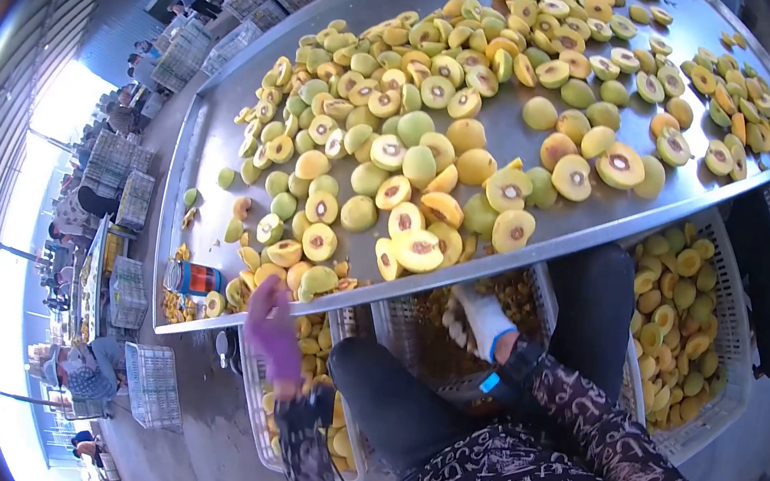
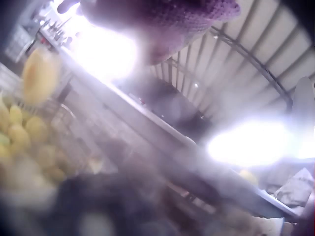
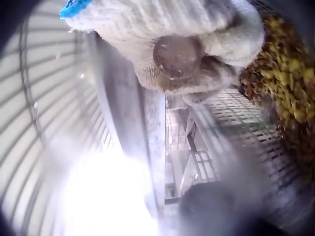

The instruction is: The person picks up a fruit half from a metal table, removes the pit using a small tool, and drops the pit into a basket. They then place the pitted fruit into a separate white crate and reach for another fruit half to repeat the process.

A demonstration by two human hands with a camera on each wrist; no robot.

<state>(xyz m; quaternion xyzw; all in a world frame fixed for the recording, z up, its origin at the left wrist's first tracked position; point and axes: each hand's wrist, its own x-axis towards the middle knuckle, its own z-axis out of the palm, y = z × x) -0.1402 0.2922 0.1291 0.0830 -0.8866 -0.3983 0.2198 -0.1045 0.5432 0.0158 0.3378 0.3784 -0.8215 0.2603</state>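
Note:
My left hand (image 1: 275,332), in a purple glove, is at the table's near edge, over a crate (image 1: 361,473) of yellow fruit halves. In the left wrist view, a peach-like half (image 2: 40,76) hangs in the air above the crated fruit, apart from the purple glove (image 2: 172,22). My right hand (image 1: 480,320), in a white glove, is below the table edge over a crate of brown and yellow scraps (image 3: 290,73). Its fingers curl around a tool handle whose round, dull end (image 3: 177,56) shows; the rest is hidden in the glove.
A raised-edge metal table (image 1: 504,112) carries many halved and whole fruits (image 1: 386,150). A jar with an orange-red label (image 1: 194,278) stands at its left corner. Another crate of halves (image 1: 685,313) is beside my right leg. People and stacked crates (image 1: 114,162) are farther left.

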